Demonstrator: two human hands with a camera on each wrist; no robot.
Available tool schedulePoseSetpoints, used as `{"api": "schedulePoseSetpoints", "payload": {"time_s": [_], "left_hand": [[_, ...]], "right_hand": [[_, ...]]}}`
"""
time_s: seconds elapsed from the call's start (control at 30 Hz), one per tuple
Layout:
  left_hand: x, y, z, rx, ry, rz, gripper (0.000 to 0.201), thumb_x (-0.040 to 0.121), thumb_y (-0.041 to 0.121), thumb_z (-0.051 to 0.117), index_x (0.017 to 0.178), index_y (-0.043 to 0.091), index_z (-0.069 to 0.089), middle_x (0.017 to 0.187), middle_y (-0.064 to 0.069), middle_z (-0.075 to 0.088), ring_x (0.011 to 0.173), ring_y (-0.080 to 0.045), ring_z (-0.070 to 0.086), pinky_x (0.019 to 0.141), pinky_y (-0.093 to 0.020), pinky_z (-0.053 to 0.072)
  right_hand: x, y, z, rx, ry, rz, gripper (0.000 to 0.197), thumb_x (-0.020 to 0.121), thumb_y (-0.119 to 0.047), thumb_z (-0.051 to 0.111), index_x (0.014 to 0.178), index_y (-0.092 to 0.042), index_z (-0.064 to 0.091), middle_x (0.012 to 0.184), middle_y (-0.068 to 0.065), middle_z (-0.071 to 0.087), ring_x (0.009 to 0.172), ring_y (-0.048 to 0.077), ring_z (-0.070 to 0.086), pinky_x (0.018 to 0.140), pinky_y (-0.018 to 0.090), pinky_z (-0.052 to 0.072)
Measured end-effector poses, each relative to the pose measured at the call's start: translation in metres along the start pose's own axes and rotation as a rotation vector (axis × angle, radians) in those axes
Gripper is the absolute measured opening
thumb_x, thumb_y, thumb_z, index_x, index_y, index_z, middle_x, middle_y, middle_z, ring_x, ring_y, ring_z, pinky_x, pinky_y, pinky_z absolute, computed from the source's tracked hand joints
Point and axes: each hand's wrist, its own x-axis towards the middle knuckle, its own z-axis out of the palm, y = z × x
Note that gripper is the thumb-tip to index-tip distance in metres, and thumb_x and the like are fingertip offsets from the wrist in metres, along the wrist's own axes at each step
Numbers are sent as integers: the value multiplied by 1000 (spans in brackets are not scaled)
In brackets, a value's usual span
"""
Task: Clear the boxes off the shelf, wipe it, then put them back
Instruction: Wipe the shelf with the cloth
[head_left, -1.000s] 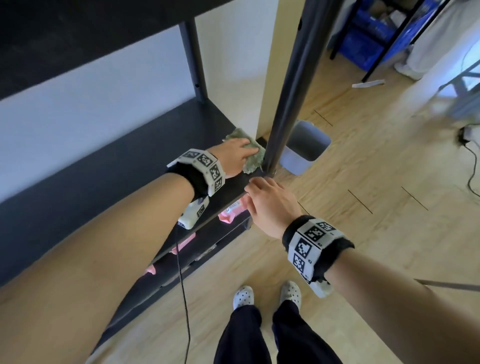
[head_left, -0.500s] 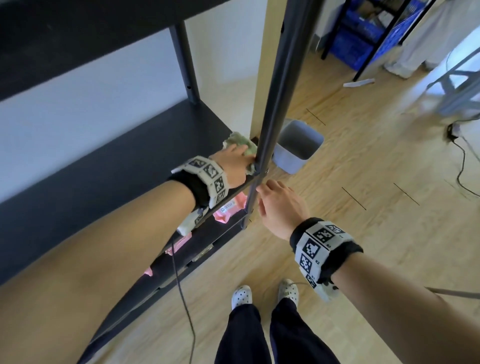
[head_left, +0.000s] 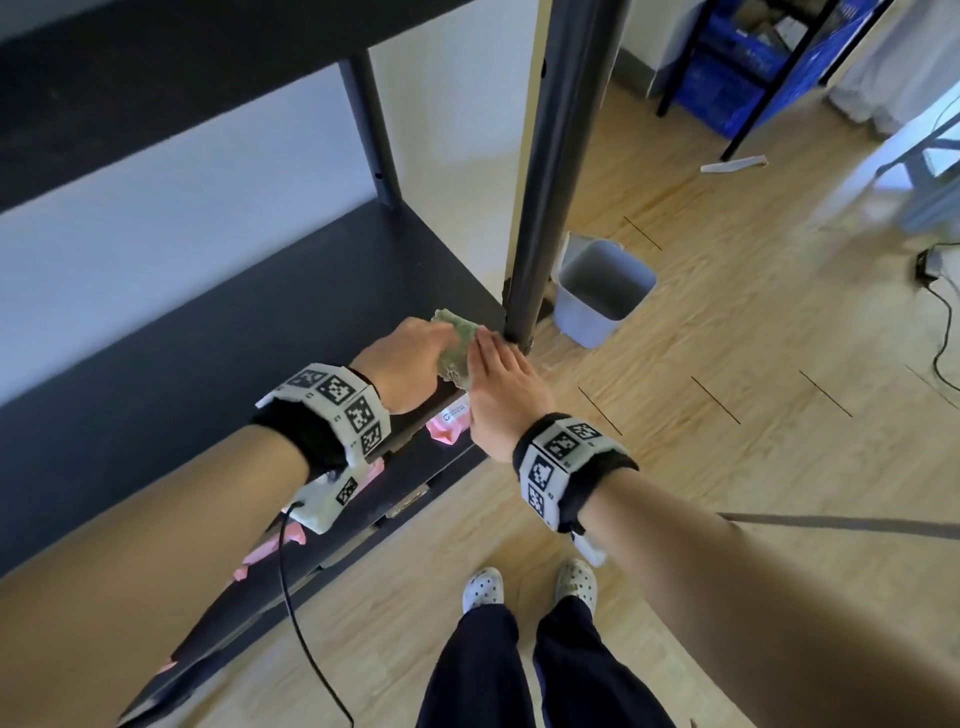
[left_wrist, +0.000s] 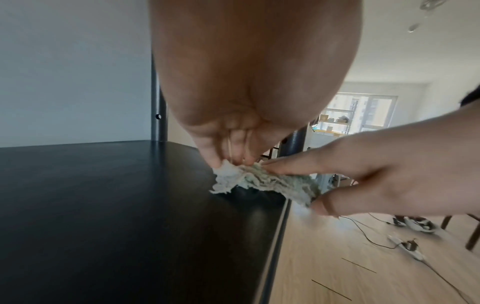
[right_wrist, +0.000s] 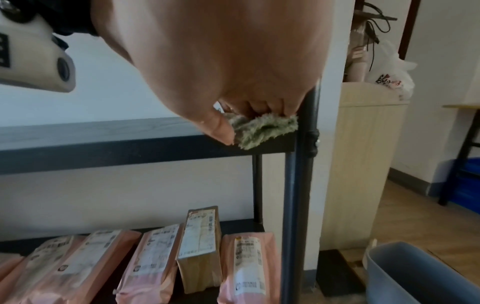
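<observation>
The black shelf (head_left: 208, 364) is bare except for a crumpled green cloth (head_left: 460, 340) at its front right corner, beside the corner post (head_left: 545, 208). My left hand (head_left: 410, 358) holds the cloth's left end in its fingertips (left_wrist: 221, 162). From the front, my right hand (head_left: 498, 384) pinches the same cloth (left_wrist: 265, 181), index finger on top and thumb (left_wrist: 324, 203) under the edge that hangs off the shelf. The right wrist view shows that thumb (right_wrist: 221, 127) against the cloth (right_wrist: 265, 129). A brown box (right_wrist: 200, 246) and several pink parcels (right_wrist: 244, 263) stand on the lower shelf.
A grey bin (head_left: 602, 291) stands on the wooden floor just right of the post. A black cable (head_left: 306, 649) hangs from my left wrist. My feet (head_left: 530, 587) are close to the shelf front. A blue crate rack (head_left: 737, 67) is far back right.
My right hand rose from the shelf's front edge onto the cloth and took hold of it. My left hand drew the cloth slightly toward the front edge.
</observation>
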Motion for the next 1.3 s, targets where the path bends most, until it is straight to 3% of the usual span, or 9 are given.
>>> {"api": "schedulePoseSetpoints", "payload": {"time_s": [0.17,0.27,0.37,0.5,0.6,0.83,1.0,1.13,1.3], "left_hand": [[-1,2,-6,98,-21,-36,60,90,1,35,147,19,28,156,5,22,144,-16,16,115,-45,28],[-8,4,-5,36,-87,-14,56,90,4,35,140,28,36,148,1,33,138,-22,31,110,-47,35],[-8,7,-7,137,-146,-18,58,91,8,34,143,32,31,152,3,28,136,-21,37,109,-45,37],[7,4,-22,392,-124,-38,61,93,9,33,150,18,15,159,3,14,146,-16,17,119,-37,22],[17,-4,-37,416,-110,-100,62,92,7,35,150,10,13,160,-2,9,148,-17,6,121,-36,15],[9,-11,-37,180,-180,-37,74,90,-5,30,150,32,9,159,12,5,148,-15,7,119,-40,20],[28,-6,-31,179,-222,55,72,92,-8,27,150,29,9,159,15,1,148,-16,-5,120,-41,16],[55,1,-35,10,-207,63,72,91,-12,26,148,30,22,160,9,8,148,-18,-4,120,-34,3],[56,21,-34,143,-133,72,71,88,-7,31,145,35,29,155,2,18,141,-28,12,118,-40,17]], "right_hand": [[22,-8,-1,39,-16,35,80,93,-17,47,149,2,-7,159,14,-8,148,26,-3,122,38,2],[8,0,-4,-5,-68,-1,76,95,-23,42,149,1,-6,159,15,-8,148,25,-3,122,39,4],[1,-1,-3,-9,-115,29,70,97,-24,33,149,2,-5,159,16,-8,148,26,-5,122,40,3],[31,-21,-4,141,-72,115,69,97,-22,33,149,-1,-6,159,14,-10,148,26,-5,121,37,-1],[45,-26,0,133,-34,100,66,98,-26,30,150,-3,-5,160,11,-9,148,23,-5,119,34,-2],[56,-24,-16,136,15,137,67,96,-21,33,149,2,-2,159,15,-4,148,25,-2,121,35,4],[20,-12,-11,32,73,35,73,95,-25,41,149,2,-1,159,17,1,148,26,3,120,34,4],[5,-5,-11,-88,85,-30,70,94,-33,45,148,1,15,158,17,10,147,27,14,119,37,13],[0,-2,-5,-46,145,-3,46,90,-29,56,130,-8,48,137,9,46,125,24,47,103,35,41]]}}
